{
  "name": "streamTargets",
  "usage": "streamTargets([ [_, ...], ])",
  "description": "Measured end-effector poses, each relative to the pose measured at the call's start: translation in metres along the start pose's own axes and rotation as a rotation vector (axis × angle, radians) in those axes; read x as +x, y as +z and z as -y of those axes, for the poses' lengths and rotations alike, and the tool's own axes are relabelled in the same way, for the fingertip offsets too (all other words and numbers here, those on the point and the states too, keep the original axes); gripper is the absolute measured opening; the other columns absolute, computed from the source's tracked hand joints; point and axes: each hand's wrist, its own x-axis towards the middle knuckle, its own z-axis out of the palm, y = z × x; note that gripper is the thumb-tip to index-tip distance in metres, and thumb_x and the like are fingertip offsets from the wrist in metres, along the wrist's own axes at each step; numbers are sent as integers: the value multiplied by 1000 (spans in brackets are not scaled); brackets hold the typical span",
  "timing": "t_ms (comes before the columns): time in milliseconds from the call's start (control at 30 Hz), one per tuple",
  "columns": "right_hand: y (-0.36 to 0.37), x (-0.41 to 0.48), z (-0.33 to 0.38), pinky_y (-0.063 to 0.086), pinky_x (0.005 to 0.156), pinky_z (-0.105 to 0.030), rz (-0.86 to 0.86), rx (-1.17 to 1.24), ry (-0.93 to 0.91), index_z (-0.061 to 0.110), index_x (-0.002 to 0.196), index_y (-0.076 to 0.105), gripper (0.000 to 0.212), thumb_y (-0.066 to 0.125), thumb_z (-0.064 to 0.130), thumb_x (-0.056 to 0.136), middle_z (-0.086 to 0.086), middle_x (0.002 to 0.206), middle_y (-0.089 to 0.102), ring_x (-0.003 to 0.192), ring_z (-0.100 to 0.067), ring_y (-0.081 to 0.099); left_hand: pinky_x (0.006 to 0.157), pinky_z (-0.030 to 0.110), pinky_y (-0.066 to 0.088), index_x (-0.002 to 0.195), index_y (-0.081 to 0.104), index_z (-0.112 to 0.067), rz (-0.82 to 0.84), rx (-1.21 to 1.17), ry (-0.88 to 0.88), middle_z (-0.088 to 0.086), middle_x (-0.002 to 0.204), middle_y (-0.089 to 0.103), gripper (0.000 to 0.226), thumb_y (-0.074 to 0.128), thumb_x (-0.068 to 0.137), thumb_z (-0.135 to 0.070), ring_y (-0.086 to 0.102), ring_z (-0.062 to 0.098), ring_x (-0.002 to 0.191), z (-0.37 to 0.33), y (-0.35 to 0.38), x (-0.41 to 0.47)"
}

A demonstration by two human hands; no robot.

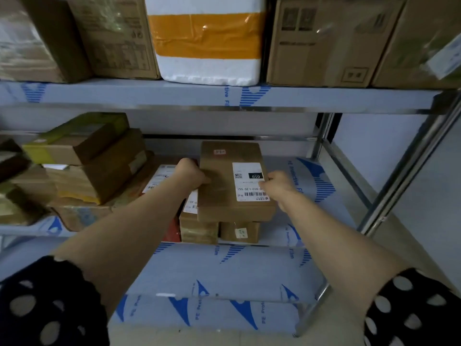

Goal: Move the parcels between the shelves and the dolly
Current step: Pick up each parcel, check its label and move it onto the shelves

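Note:
A flat brown cardboard parcel with a white shipping label lies on top of two smaller brown boxes on the middle shelf. My left hand grips the parcel's left edge, thumb on its top. My right hand holds the right edge, fingers curled round its side. Both arms reach in from below. No dolly is in view.
A stack of brown and yellow parcels fills the shelf's left side. The upper shelf carries big cartons and a white foam box with orange tape. A metal upright stands at the right. Bare film-covered shelf lies right of the parcel.

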Motion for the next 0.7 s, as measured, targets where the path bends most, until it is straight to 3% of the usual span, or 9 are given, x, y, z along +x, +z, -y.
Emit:
streamTargets([
  [67,-5,-7,2,56,83,-41,8,46,-34,3,118,57,24,54,6,94,-12,112,66,97,-26,66,84,36,55,102,61,-3,-65,-33,-2,13,100,64,22,70,83,-8,64,28,94,-2,-2,-13],
  [267,6,-40,18,54,84,-37,57,173,-173,4,118,54,29,61,6,90,-8,110,63,99,-26,63,72,31,53,85,59,-10,-315,-110,-148,9,90,62,11,68,86,-16,61,22,82,17,-27,-62],
  [400,50,-76,29,52,59,-25,226,248,-197,10,115,49,24,58,8,93,-4,111,62,88,-17,62,69,33,52,92,66,-7,-443,-80,-235,9,91,65,12,65,84,-15,63,23,83,57,-64,-104],
  [533,107,-124,45,57,75,-35,405,283,-251,15,115,47,26,57,6,93,-8,114,62,88,-20,64,78,39,54,82,61,-5,-521,-32,-309,11,87,63,8,62,85,-13,62,29,88,111,-109,-156],
  [700,191,-198,70,54,61,-25,614,282,-356,9,123,46,34,56,1,92,-7,113,59,86,-18,63,71,33,52,89,66,-2,-632,-174,-456,14,85,68,15,70,76,-9,65,26,83,203,-172,-225],
])
